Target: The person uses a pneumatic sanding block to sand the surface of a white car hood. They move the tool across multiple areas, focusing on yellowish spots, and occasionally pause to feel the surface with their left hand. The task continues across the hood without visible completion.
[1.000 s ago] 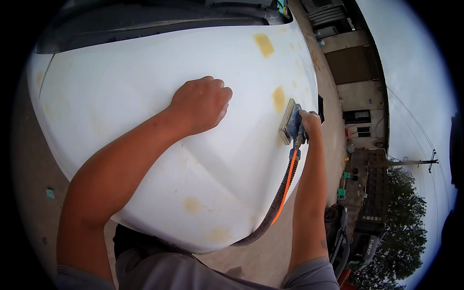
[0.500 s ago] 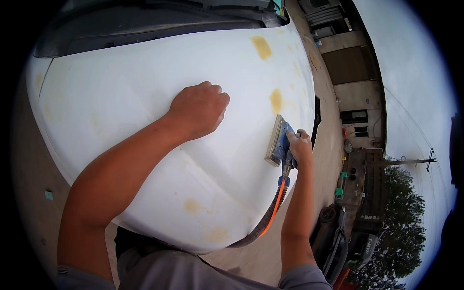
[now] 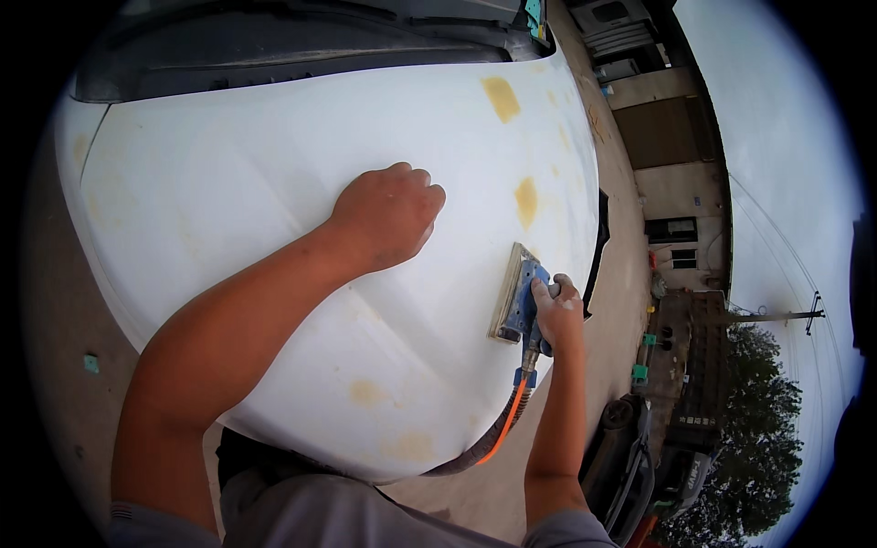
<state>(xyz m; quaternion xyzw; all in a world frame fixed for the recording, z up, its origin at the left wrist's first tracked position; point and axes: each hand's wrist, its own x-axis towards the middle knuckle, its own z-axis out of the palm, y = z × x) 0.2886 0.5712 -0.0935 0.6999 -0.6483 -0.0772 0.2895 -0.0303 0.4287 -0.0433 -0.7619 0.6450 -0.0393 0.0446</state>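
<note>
1. Sander lies against the white hood, near its right edge; the right hand wraps it.
2. Left hand is fisted; contents hidden.
3. Likely rigid, fairly heavy, hose tugging; best gripped around the body, off the pad.

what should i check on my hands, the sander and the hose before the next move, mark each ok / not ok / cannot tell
1. Right hand gripping the sander: ok, fingers curled around its body.
2. Left hand clear of the sander: ok, curled and well apart from it, over the white hood.
3. Orange hose clear of the pad: ok, it trails away from the sander's near end.
4. Pad flat on the hood: cannot tell, its underside is hidden.
5. Hands covered: not ok, both are bare.
6. Sander switched on or off: cannot tell.
</note>
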